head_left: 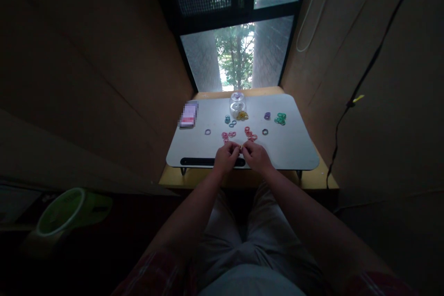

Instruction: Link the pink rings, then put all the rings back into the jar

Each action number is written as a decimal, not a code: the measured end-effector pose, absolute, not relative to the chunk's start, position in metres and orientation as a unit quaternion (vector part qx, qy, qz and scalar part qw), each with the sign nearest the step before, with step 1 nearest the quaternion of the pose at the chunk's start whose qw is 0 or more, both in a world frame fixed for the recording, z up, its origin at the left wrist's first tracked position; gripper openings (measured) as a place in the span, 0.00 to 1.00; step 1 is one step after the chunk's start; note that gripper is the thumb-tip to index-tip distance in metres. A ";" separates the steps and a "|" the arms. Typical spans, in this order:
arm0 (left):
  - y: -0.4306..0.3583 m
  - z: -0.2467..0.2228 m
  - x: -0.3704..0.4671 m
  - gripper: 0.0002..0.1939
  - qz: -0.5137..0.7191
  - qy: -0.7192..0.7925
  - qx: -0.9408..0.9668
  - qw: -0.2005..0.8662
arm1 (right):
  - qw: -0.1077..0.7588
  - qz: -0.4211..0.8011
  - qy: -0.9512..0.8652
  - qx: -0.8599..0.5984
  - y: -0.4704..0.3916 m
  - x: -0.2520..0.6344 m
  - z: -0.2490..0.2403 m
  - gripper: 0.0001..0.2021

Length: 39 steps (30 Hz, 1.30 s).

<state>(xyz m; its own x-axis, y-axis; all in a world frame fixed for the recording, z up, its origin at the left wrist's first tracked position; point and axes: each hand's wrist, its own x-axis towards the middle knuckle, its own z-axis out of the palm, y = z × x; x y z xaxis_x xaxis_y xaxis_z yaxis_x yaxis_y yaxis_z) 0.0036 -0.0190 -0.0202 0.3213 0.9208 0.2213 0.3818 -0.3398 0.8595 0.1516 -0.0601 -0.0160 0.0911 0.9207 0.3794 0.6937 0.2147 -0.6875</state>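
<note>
At the white table's near edge: both my hands meet, tips almost touching, over the right end of the black slot (pixel 197 162) in the white table (pixel 294 152).
Left hand (pixel 227 155): thumb and fingers drawn together in a pinch, next to no gap.
Right hand (pixel 255 155): same pinch, facing the left.
Small pale yellow piece (pixel 241 147): between the two sets of fingertips, looks gripped from both sides. Mostly hidden; can't tell its full shape.
Fingertip step: my read, two-handed fine work on this one piece, mid-handling.
Next move: calls for light, even pressure from both sides, and care not to nudge the rings just beyond.
Near rings: pink rings (pixel 229 134) just past my left, red rings (pixel 249 133) just past my right.
Far rings: yellow rings (pixel 242 115) at the foot of the clear jar (pixel 237 104); teal rings (pixel 227 119) left of it; purple rings (pixel 267 115) and green rings (pixel 280 119) off right.
Phone (pixel 189 114): far left corner, well apart from my hands.
</note>
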 end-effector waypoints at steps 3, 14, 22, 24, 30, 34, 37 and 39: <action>-0.020 -0.019 0.003 0.09 0.368 0.445 0.740 0.344 | 0.414 0.137 -0.661 -0.611 -0.060 0.152 -0.017 0.10; -0.023 -0.015 0.003 0.06 0.351 0.440 0.758 0.330 | 0.410 0.147 -0.665 -0.607 -0.060 0.151 -0.017 0.10; -0.024 -0.015 0.001 0.06 0.351 0.436 0.754 0.344 | 0.410 0.159 -0.666 -0.603 -0.062 0.151 -0.018 0.11; -0.024 -0.015 0.001 0.07 0.348 0.441 0.755 0.339 | 0.416 0.162 -0.666 -0.598 -0.062 0.152 -0.019 0.10; -0.022 -0.015 0.001 0.07 0.345 0.439 0.761 0.330 | 0.440 0.204 -0.674 -0.557 -0.062 0.155 -0.017 0.09; -0.021 -0.015 0.001 0.07 0.343 0.443 0.761 0.327 | 0.441 0.217 -0.680 -0.543 -0.061 0.155 -0.016 0.10; -0.022 -0.014 0.002 0.08 0.344 0.452 0.756 0.325 | 0.436 0.214 -0.675 -0.556 -0.061 0.155 -0.016 0.09; -0.022 -0.014 0.003 0.08 0.349 0.464 0.749 0.320 | 0.429 0.207 -0.676 -0.562 -0.060 0.155 -0.016 0.09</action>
